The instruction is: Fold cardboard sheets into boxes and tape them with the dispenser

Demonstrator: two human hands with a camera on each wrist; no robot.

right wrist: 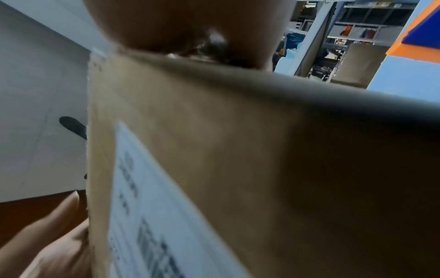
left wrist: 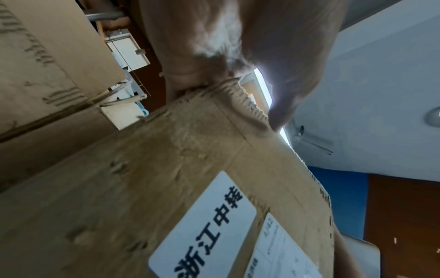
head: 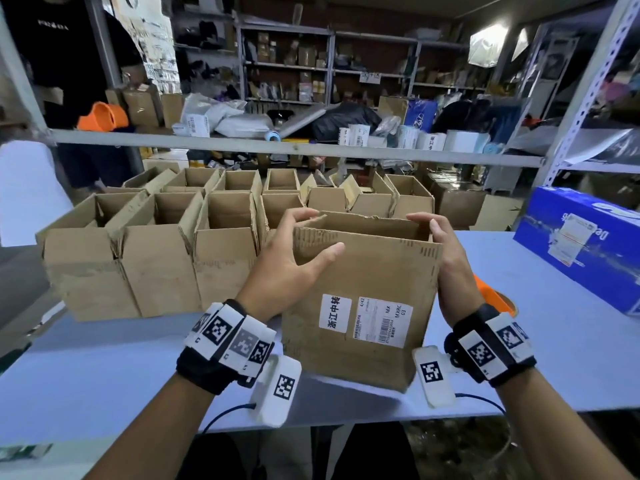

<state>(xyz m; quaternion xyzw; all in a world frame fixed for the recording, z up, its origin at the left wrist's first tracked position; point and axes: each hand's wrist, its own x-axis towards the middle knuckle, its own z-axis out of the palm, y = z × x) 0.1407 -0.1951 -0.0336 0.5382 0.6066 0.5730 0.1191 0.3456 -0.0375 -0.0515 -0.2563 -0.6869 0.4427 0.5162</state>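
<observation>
A cluttered stockroom with a pale blue table point(head: 519, 341), where rows of open brown cardboard boxes point(head: 156, 265) wait. The left hand point(head: 294, 258) and right hand point(head: 446, 251) grip the labelled brown cardboard box point(head: 363, 271) at its top corners, apparently squaring it open.

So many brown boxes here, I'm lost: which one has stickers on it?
The cardboard box held between both hands, nearest the camera: two white labels sit on its front. The open boxes standing behind it show plain fronts.
</observation>
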